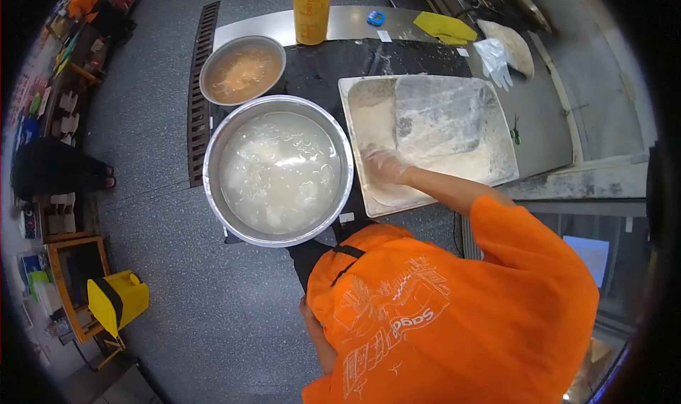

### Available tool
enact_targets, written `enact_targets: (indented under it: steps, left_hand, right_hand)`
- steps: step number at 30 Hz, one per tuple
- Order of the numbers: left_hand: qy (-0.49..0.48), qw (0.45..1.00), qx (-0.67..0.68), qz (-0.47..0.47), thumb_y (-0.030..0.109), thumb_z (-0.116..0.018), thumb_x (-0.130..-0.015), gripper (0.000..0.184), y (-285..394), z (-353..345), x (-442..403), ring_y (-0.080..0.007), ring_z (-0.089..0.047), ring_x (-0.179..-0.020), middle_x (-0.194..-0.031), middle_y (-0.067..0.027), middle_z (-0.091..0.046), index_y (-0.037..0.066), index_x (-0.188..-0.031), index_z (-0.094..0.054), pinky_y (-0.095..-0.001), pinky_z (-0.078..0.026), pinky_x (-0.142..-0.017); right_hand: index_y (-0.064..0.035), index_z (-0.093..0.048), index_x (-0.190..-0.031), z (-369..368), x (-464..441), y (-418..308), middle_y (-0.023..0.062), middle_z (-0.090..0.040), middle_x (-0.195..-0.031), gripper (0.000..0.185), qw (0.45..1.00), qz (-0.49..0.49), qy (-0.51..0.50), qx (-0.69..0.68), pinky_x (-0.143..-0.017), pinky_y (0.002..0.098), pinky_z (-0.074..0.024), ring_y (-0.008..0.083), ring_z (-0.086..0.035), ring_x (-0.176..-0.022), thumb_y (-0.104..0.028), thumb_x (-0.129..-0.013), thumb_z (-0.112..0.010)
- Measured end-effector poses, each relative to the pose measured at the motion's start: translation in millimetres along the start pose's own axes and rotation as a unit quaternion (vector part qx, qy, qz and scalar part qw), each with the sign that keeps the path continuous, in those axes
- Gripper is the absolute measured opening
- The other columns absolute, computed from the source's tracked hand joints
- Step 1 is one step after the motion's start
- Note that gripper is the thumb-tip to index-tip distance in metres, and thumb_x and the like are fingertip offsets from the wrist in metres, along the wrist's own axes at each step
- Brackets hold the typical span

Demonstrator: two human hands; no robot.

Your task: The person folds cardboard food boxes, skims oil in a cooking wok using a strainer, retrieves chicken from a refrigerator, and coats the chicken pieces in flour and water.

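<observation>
My right hand (386, 165), in a thin clear glove, reaches into the left part of a white tray (508, 164) of pale flour. Its fingers are down at the flour and too indistinct to make out. A grey, flour-dusted slab (440, 113) lies in the same tray. Left of the tray stands a large metal bowl (210, 180) of cloudy liquid with pale pieces in it. Behind that is a smaller bowl (204, 85) of brownish liquid. My left hand (306, 309) is low beside my hip, mostly hidden, with its fingers not readable.
A tall yellow container (312, 10), a blue round item (376, 18), a yellow cloth (445, 28) and a white glove (493, 62) sit along the back. A yellow bin (118, 301) stands lower left. Two other people (57, 166) are at the left.
</observation>
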State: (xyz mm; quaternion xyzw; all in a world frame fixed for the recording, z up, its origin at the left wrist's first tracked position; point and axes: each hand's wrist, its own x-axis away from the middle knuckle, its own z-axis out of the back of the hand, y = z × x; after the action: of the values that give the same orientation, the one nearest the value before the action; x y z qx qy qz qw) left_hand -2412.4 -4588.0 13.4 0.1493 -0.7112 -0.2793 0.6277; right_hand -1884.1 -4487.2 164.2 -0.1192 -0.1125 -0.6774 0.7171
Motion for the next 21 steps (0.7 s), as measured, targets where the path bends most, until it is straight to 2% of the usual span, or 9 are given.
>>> enact_targets:
  steps: [1, 2, 5, 6, 7, 10, 14, 17, 21]
  left_hand:
    - [-0.001, 1.000, 0.000, 0.001, 0.022, -0.049, -0.091, 0.031, 0.6, 0.5, 1.7, -0.0230, -0.060, -0.084, -0.099, -0.0137, -0.063, -0.005, -0.103, -0.058, -0.0356, -0.050, -0.073]
    - [-0.003, 1.000, 0.001, 0.003, 0.022, -0.049, -0.091, 0.031, 1.1, 1.3, 2.6, -0.0230, -0.060, -0.084, -0.099, -0.0138, -0.063, -0.005, -0.104, -0.058, -0.0356, -0.050, -0.073]
    - [-0.001, 1.000, 0.009, 0.007, 0.022, -0.049, -0.091, 0.031, -2.6, 4.4, 3.3, -0.0230, -0.060, -0.084, -0.100, -0.0138, -0.062, -0.004, -0.105, -0.057, -0.0354, -0.050, -0.073]
    - [-0.001, 1.000, 0.011, 0.009, 0.022, -0.049, -0.092, 0.031, -3.6, 5.0, 2.8, -0.0230, -0.060, -0.084, -0.100, -0.0138, -0.062, -0.004, -0.105, -0.057, -0.0354, -0.050, -0.073]
    - [0.002, 1.000, 0.014, 0.011, 0.022, -0.049, -0.092, 0.031, -5.5, 4.9, 4.5, -0.0230, -0.060, -0.084, -0.100, -0.0138, -0.062, -0.004, -0.105, -0.056, -0.0353, -0.050, -0.073]
    - [-0.002, 1.000, 0.015, 0.014, 0.022, -0.050, -0.092, 0.031, -5.0, 7.8, 3.5, -0.0230, -0.060, -0.084, -0.100, -0.0138, -0.062, -0.004, -0.106, -0.056, -0.0352, -0.050, -0.073]
    - [-0.004, 1.000, 0.023, 0.013, 0.022, -0.050, -0.092, 0.031, -2.0, 10.0, -2.1, -0.0230, -0.060, -0.084, -0.101, -0.0139, -0.062, -0.004, -0.108, -0.055, -0.0350, -0.050, -0.073]
    - [-0.007, 1.000, 0.025, 0.008, 0.022, -0.050, -0.092, 0.032, 5.1, 12.2, -6.9, -0.0230, -0.060, -0.084, -0.101, -0.0139, -0.062, -0.004, -0.109, -0.054, -0.0348, -0.050, -0.073]
    - [-0.002, 1.000, 0.006, 0.016, 0.021, -0.050, -0.092, 0.032, 22.3, 3.8, -0.1, -0.0231, -0.060, -0.084, -0.101, -0.0140, -0.061, -0.004, -0.112, -0.052, -0.0345, -0.050, -0.073]
  right_hand:
    - [0.0102, -0.052, -0.106, -5.0, -1.8, -5.2, 0.0194, -0.062, -0.098, 0.035, 0.998, -0.012, -0.046, 0.032, -0.080, 0.0384, -0.0480, 0.0327, -0.063, -0.088, -0.018, -0.085, -0.052]
    - [0.0149, -0.047, -0.115, 28.6, 2.3, -10.4, 0.0329, -0.057, -0.106, 0.046, 0.978, -0.005, -0.087, -0.191, -0.092, 0.0421, -0.0432, 0.0400, -0.057, -0.100, -0.016, -0.080, -0.046]
    - [0.0137, -0.047, -0.117, 49.0, 21.6, 6.5, 0.0324, -0.056, -0.111, 0.052, 0.962, 0.141, 0.042, -0.228, -0.095, 0.0412, -0.0412, 0.0388, -0.056, -0.106, -0.019, -0.077, -0.051]
    - [0.0126, -0.045, -0.120, 80.2, 21.4, 4.2, 0.0320, -0.054, -0.115, 0.060, 0.939, 0.078, -0.033, -0.333, -0.097, 0.0407, -0.0400, 0.0383, -0.054, -0.110, -0.025, -0.076, -0.056]
    - [0.0126, -0.045, -0.120, 73.7, 21.4, 1.6, 0.0320, -0.054, -0.115, 0.060, 0.938, 0.078, -0.036, -0.335, -0.097, 0.0407, -0.0400, 0.0383, -0.054, -0.110, -0.025, -0.076, -0.056]
    - [0.0126, -0.040, -0.127, 91.1, 22.9, -26.2, 0.0313, -0.051, -0.122, 0.072, 0.923, -0.134, -0.245, -0.265, -0.100, 0.0391, -0.0377, 0.0381, -0.051, -0.114, -0.039, -0.078, -0.054]
    - [0.0153, -0.048, -0.116, 80.4, 20.7, -25.1, 0.0334, -0.057, -0.108, 0.066, 0.950, -0.056, -0.146, -0.270, -0.090, 0.0402, -0.0444, 0.0388, -0.057, -0.104, -0.036, -0.076, -0.056]
    - [0.0149, -0.048, -0.117, 91.7, 19.7, -8.7, 0.0327, -0.057, -0.108, 0.066, 0.899, -0.163, -0.228, -0.337, -0.090, 0.0397, -0.0449, 0.0381, -0.058, -0.104, -0.035, -0.075, -0.057]
    - [0.0145, -0.045, -0.120, 79.2, 26.1, -25.4, 0.0321, -0.056, -0.111, 0.061, 0.941, -0.081, -0.183, -0.272, -0.092, 0.0393, -0.0439, 0.0381, -0.056, -0.107, -0.027, -0.078, -0.057]
